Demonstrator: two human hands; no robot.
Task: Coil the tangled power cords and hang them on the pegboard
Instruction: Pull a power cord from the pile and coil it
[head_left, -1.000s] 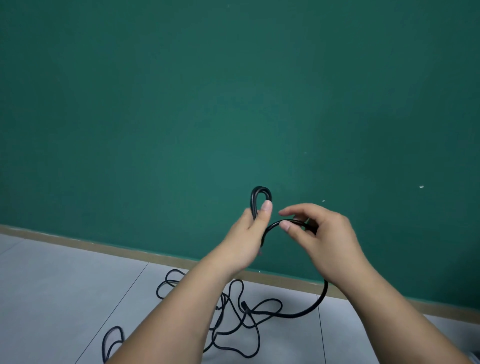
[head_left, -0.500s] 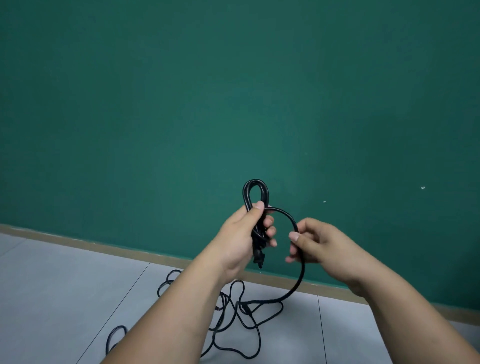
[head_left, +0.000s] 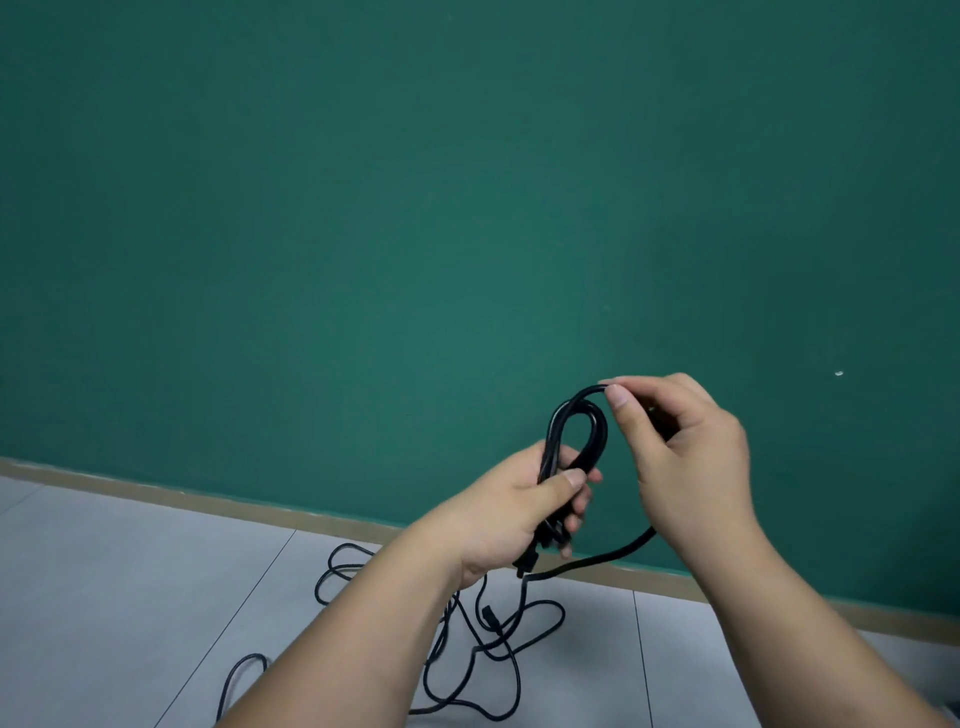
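Nearest the camera, two bare forearms reach forward from the lower edge, one toward each hand. Between and below them, loose black cord (head_left: 483, 649) lies tangled on the grey tiled floor (head_left: 104, 597), spread from the lower left to the middle; how many separate cords make up the tangle cannot be told, though one plug end (head_left: 491, 618) shows among the strands. Two thin joint lines cross the tiles.

Higher up, the left hand (head_left: 519, 514) is closed around the bottom of a small coil (head_left: 574, 436), thumb pressed across the strands and fingers wrapped behind them. The coil stands upright as a narrow loop above the fist (at least two turns can be counted at its top), and a short dark end pokes out below the palm.

Just to the right and a little higher, the right hand (head_left: 685, 457) pinches one strand of the same cord at the top of the loop, thumb and forefinger meeting on it and the other fingers curled in. From under this hand a single length of cord (head_left: 613, 556) sweeps down and left to the tangle on the floor.

Farther off, a tan baseboard (head_left: 208, 501) runs along the foot of a plain green wall (head_left: 415, 208), which carries one small pale speck at the right.
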